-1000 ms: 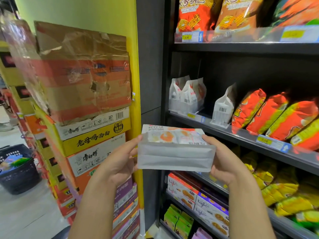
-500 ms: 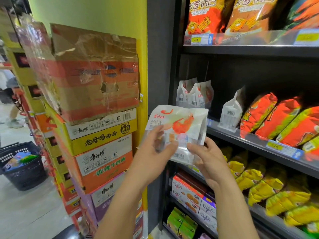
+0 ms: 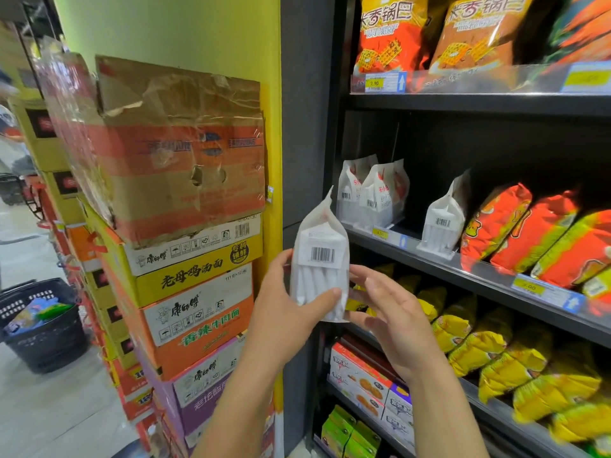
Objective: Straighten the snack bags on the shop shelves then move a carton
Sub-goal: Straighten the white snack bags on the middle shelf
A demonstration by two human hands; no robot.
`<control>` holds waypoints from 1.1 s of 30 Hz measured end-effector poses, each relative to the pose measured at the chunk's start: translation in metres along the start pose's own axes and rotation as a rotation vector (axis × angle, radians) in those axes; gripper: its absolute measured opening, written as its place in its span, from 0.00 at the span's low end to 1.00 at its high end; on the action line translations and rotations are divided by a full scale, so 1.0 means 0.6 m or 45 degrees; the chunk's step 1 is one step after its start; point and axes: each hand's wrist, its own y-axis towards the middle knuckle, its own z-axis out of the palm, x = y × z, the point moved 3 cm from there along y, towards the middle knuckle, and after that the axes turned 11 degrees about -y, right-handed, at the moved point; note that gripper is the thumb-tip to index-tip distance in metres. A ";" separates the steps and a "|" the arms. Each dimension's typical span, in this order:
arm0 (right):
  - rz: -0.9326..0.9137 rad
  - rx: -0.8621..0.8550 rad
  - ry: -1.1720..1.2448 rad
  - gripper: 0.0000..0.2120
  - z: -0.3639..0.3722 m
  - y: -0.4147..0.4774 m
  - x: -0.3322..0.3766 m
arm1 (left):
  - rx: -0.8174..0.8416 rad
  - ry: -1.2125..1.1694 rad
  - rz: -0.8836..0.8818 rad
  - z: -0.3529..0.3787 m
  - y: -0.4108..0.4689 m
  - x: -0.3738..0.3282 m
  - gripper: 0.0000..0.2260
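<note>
Several black shelves (image 3: 479, 276), stacked cartons (image 3: 191, 282), grey floor (image 3: 49, 408)

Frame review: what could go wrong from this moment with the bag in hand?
1. Only the left hand grips the bag; the right hand is open beside it, so the bag may slip.
2. The lone white bag stands at the shelf lip; sliding the held one in next to it might tip it off.
</note>
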 end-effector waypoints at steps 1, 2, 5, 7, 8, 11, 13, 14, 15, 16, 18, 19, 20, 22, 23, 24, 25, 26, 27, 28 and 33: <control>-0.018 -0.014 -0.006 0.15 -0.003 0.000 -0.002 | 0.007 -0.065 -0.013 -0.003 0.001 0.002 0.33; -0.040 -0.028 -0.021 0.14 -0.005 0.000 -0.004 | 0.013 -0.137 -0.035 -0.007 0.004 0.005 0.31; -0.107 -0.079 -0.081 0.12 -0.013 0.005 -0.007 | 0.049 -0.403 -0.137 -0.014 0.007 0.011 0.24; -0.122 -0.170 -0.179 0.12 -0.020 0.013 -0.007 | 0.113 -0.558 -0.202 -0.014 0.003 0.007 0.19; -0.117 -0.224 -0.230 0.12 -0.026 0.017 -0.006 | 0.134 -0.623 -0.231 -0.015 0.001 0.007 0.19; -0.047 -0.351 -0.279 0.15 -0.046 0.028 -0.006 | 0.174 -0.804 -0.290 -0.024 0.000 0.005 0.23; 0.054 -0.354 -0.249 0.26 -0.061 0.037 -0.014 | 0.188 -0.903 -0.300 -0.031 0.000 -0.002 0.23; 0.117 -0.328 -0.217 0.31 -0.068 0.041 -0.018 | 0.190 -0.948 -0.298 -0.033 0.000 -0.006 0.22; 0.184 -0.288 -0.147 0.34 -0.073 0.045 -0.022 | 0.187 -0.996 -0.298 -0.036 0.001 -0.009 0.22; 0.238 -0.223 -0.045 0.33 -0.077 0.048 -0.026 | 0.184 -1.043 -0.309 -0.037 0.000 -0.012 0.21; 0.309 -0.060 0.155 0.26 -0.077 0.047 -0.028 | 0.174 -1.112 -0.345 -0.037 -0.001 -0.017 0.21; 0.345 -0.006 0.241 0.24 -0.075 0.045 -0.029 | 0.173 -1.113 -0.361 -0.036 -0.001 -0.018 0.21; 0.380 0.025 0.327 0.23 -0.072 0.042 -0.030 | 0.179 -1.099 -0.376 -0.035 -0.003 -0.020 0.21; 0.418 0.020 0.467 0.23 -0.068 0.039 -0.034 | 0.193 -1.067 -0.405 -0.035 -0.004 -0.020 0.21; 0.412 0.000 0.498 0.23 -0.068 0.039 -0.035 | 0.201 -1.040 -0.417 -0.035 -0.003 -0.019 0.22; 0.397 -0.010 0.492 0.23 -0.069 0.040 -0.036 | 0.212 -1.005 -0.430 -0.036 -0.003 -0.019 0.23; 0.385 -0.017 0.458 0.25 -0.070 0.042 -0.037 | 0.223 -0.959 -0.441 -0.038 -0.002 -0.020 0.24; 0.374 -0.021 0.412 0.26 -0.073 0.044 -0.038 | 0.236 -0.915 -0.445 -0.039 -0.002 -0.021 0.24; 0.370 -0.027 0.374 0.26 -0.075 0.046 -0.038 | 0.237 -0.872 -0.439 -0.041 0.000 -0.021 0.23; 0.375 -0.029 0.350 0.26 -0.078 0.048 -0.038 | 0.225 -0.824 -0.425 -0.043 0.001 -0.022 0.23; 0.424 0.000 0.315 0.25 -0.080 0.051 -0.020 | 0.048 -0.637 -0.458 -0.051 0.012 -0.019 0.22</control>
